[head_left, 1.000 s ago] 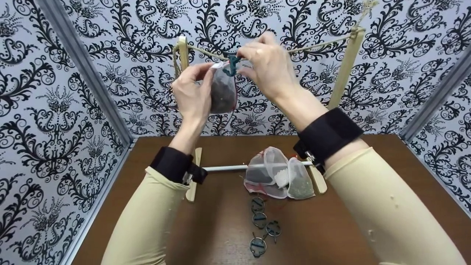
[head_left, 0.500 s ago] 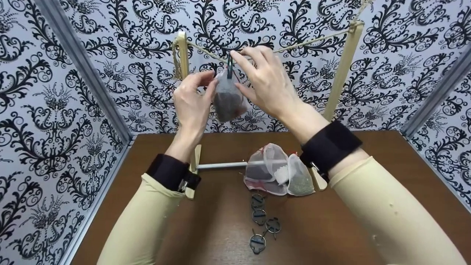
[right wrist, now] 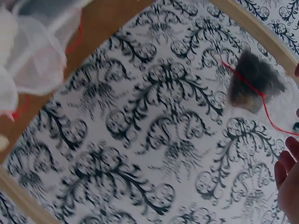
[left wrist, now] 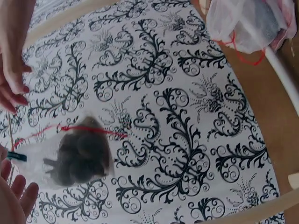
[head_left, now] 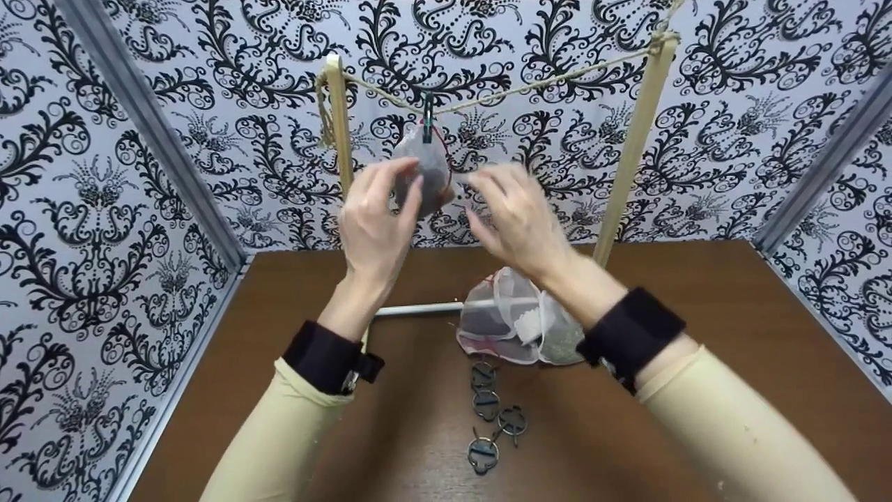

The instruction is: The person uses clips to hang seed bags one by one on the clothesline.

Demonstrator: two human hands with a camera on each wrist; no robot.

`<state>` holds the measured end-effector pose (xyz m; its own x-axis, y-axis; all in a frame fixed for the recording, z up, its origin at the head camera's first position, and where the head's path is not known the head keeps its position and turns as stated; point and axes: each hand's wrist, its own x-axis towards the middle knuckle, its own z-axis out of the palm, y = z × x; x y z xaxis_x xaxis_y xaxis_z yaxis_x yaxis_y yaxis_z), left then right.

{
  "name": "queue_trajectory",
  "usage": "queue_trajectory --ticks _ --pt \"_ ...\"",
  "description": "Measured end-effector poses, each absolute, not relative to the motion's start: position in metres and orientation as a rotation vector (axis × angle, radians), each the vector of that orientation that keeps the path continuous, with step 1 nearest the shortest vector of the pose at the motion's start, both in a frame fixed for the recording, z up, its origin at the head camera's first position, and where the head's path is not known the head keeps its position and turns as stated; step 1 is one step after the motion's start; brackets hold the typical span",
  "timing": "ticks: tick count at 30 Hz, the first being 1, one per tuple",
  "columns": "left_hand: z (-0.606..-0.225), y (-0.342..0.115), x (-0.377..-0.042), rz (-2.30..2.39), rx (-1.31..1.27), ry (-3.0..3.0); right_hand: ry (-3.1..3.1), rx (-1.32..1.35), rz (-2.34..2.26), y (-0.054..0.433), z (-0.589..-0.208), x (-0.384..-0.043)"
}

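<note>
A white mesh bag (head_left: 433, 162) with dark contents and a red drawstring hangs from the rope (head_left: 543, 85), held there by a dark green clip (head_left: 428, 120). In the left wrist view the same mesh bag (left wrist: 79, 156) shows dark rounded lumps inside. My left hand (head_left: 376, 216) is in front of the bag's lower left side, fingers relaxed and holding nothing. To the bag's right, my right hand (head_left: 519, 216) hangs in the air with loosely bent fingers, apart from it and slightly blurred. Only the fingers of the right hand (right wrist: 289, 179) show at the edge of the right wrist view.
Wooden posts (head_left: 634, 150) hold the rope at both ends, joined low by a white rod (head_left: 418, 309). Several filled mesh bags (head_left: 495, 328) lie over the rod on the brown table (head_left: 293, 418). In front lie several round clips (head_left: 483, 450). Patterned walls (head_left: 104, 209) enclose the table.
Both hands have let go of the bag and clip and come down, the right one also away from the rope. The bag now hangs from the rope by the clip alone.
</note>
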<state>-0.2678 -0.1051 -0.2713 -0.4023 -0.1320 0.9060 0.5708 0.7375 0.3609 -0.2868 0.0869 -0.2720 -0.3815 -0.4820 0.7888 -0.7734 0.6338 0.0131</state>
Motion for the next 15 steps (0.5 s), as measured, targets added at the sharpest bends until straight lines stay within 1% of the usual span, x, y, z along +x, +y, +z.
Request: queue_trajectory --ticks 3,8,15 --pt "-0.285 -0.1 -0.266 -0.775 -0.402 -1.885 -2.135 1.014 0.532 0.094 -0.302 -0.282" --pt "-0.314 -0.09 -0.262 -0.782 -0.532 -2.047 -2.408 1.111 0.499 0.109 -0.355 -0.27" --pt "-0.378 -0.073 -0.255 -0.836 -0.655 -2.456 -2.923 1.324 0.552 0.129 -0.425 -0.24"
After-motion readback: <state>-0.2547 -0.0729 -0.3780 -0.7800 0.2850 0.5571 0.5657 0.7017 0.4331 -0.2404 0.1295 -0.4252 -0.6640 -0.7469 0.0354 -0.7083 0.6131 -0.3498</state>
